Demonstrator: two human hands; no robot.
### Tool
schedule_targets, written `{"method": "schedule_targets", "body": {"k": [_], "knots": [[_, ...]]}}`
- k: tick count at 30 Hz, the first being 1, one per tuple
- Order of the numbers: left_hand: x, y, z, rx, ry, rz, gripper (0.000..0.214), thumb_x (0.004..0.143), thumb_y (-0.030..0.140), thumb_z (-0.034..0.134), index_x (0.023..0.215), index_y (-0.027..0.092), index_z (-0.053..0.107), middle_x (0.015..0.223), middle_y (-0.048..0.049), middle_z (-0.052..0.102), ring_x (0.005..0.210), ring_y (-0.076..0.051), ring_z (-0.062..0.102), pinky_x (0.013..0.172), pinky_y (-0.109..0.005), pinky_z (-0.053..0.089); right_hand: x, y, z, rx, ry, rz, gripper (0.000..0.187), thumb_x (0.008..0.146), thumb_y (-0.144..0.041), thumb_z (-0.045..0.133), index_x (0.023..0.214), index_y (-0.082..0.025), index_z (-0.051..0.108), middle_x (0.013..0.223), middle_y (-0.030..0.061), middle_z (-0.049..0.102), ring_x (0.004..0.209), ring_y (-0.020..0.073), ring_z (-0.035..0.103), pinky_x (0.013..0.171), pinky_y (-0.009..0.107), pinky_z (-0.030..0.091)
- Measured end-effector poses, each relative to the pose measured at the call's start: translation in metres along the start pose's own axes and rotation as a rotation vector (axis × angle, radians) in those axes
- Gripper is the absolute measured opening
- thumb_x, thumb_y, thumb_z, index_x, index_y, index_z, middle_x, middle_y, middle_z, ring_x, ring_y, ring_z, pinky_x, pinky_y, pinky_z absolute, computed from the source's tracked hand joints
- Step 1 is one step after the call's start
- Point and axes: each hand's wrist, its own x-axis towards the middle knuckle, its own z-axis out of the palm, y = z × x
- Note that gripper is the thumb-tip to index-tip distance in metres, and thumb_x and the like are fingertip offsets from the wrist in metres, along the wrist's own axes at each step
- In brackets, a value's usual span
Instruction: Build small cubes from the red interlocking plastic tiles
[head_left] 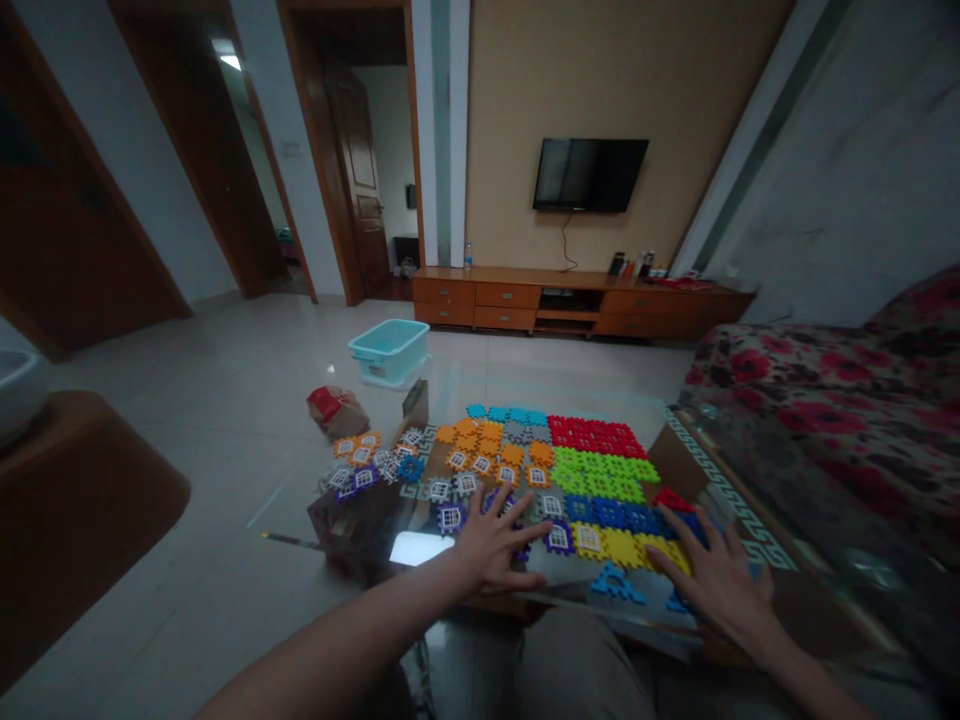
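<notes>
Nearest, showed a light-blue triangular piece [616,582] lying flat at the front of the glass-topped table [701,460], with a second such piece [677,601] partly covered by the right hand [724,580]. Showed that hand palm down, fingers splayed, apparently clasping nothing, over yellow tiles [621,546] and dark-blue tiles [611,512], close to a red triangular piece [671,498]. Showed the left hand [491,540] likewise splayed and seemingly released over purple tiles [451,518]. Judged to be at the stage of arranging flat pieces into colour rows; judged to call next for light, level fingertip pressure. Left unclear: contact or slight clearance beneath the fingers. Concealed: tiles beneath both palms. Cut off: forearms [360,640] at the lower edge. Farther back, displayed green tiles [604,472], orange tiles [511,456] and red tiles [592,434], with a looser mixed cluster [362,455] at left. Beyond, included a red-and-brown object [337,408], too blurred to identify, and an aqua tub [401,362] on the floor.
</notes>
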Motion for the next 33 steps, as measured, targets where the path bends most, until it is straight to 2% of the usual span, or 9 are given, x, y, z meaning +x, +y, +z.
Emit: {"method": "schedule_targets", "body": {"k": [3,7,11,16,20,24,27,30,33], "knots": [[0.004,-0.002,0.004,0.016,0.004,-0.057,0.068,0.087,0.076,0.037,0.148,0.049,0.031,0.163,-0.0016,0.022,0.147,-0.041,0.017,0.111,-0.072,0.012,-0.006,-0.025,-0.002,-0.024,-0.063,0.020,0.076,0.084,-0.078,0.030,0.152,-0.043,0.029,0.162,0.0060,0.023,0.144,0.0452,0.023,0.102,0.074,0.023],[0.005,-0.019,0.004,0.042,0.067,-0.150,0.056,0.095,0.067,0.030,0.147,0.047,0.035,0.161,-0.0010,0.026,0.148,-0.034,0.020,0.115,-0.063,0.017,0.013,-0.077,-0.008,0.056,-0.081,-0.043,0.074,0.087,-0.077,0.026,0.152,-0.042,0.029,0.162,0.0065,0.025,0.146,0.0406,0.019,0.105,0.072,0.020],[0.003,-0.037,0.003,0.080,0.107,-0.277,0.057,0.096,0.062,0.030,0.147,0.037,0.039,0.159,-0.0047,0.031,0.148,-0.033,0.022,0.117,-0.061,0.015,0.033,-0.128,-0.012,0.101,-0.063,-0.065,0.072,0.089,-0.076,0.027,0.151,-0.040,0.034,0.161,0.0089,0.027,0.146,0.0411,0.019,0.106,0.072,0.016],[0.002,-0.050,0.000,0.071,0.115,-0.387,0.058,0.099,0.056,0.025,0.146,0.026,0.041,0.158,-0.0087,0.033,0.147,-0.031,0.023,0.119,-0.057,0.015,0.048,-0.184,-0.016,0.161,-0.101,-0.086,0.067,0.092,-0.070,0.029,0.150,-0.039,0.035,0.160,0.0086,0.028,0.145,0.0416,0.019,0.106,0.072,0.013],[0.000,-0.052,-0.006,0.032,0.137,-0.403,0.069,0.097,0.062,0.023,0.151,0.021,0.032,0.159,-0.0121,0.030,0.148,-0.031,0.021,0.119,-0.055,0.017,0.053,-0.222,-0.022,0.205,-0.116,-0.105,0.066,0.093,-0.068,0.030,0.151,-0.036,0.034,0.160,0.0129,0.026,0.146,0.0420,0.016,0.107,0.070,0.010],[-0.001,-0.052,-0.005,0.033,0.137,-0.354,0.084,0.088,0.073,0.035,0.152,0.019,0.029,0.158,-0.0143,0.031,0.147,-0.032,0.023,0.119,-0.053,0.016,0.055,-0.257,-0.025,0.298,-0.150,-0.205,0.063,0.096,-0.061,0.031,0.151,-0.031,0.036,0.161,0.0144,0.023,0.147,0.0377,0.013,0.110,0.066,0.007],[0.001,-0.052,0.000,0.057,0.159,-0.365,0.076,0.090,0.064,0.040,0.149,0.017,0.034,0.155,-0.0145,0.036,0.145,-0.032,0.027,0.119,-0.052,0.018,0.058,-0.280,-0.025,0.443,-0.150,-0.257,0.056,0.097,-0.052,0.038,0.147,-0.027,0.042,0.159,0.0169,0.027,0.147,0.0368,0.017,0.112,0.064,0.008],[0.004,-0.054,0.002,0.078,0.204,-0.409,0.057,0.096,0.046,0.036,0.144,0.016,0.039,0.149,-0.0140,0.044,0.140,-0.029,0.035,0.117,-0.049,0.023,0.064,-0.296,-0.025,0.506,-0.153,-0.307,0.048,0.098,-0.044,0.041,0.142,-0.026,0.048,0.156,0.0145,0.032,0.144,0.0304,0.028,0.115,0.052,0.017],[0.005,-0.056,-0.004,0.090,0.241,-0.422,0.048,0.099,0.038,0.029,0.140,0.016,0.044,0.144,-0.0141,0.049,0.137,-0.027,0.040,0.115,-0.047,0.027,0.071,-0.299,-0.029,0.540,-0.130,-0.329,0.047,0.097,-0.041,0.042,0.142,-0.027,0.048,0.157,0.0104,0.031,0.143,0.0233,0.031,0.114,0.038,0.025]]}}
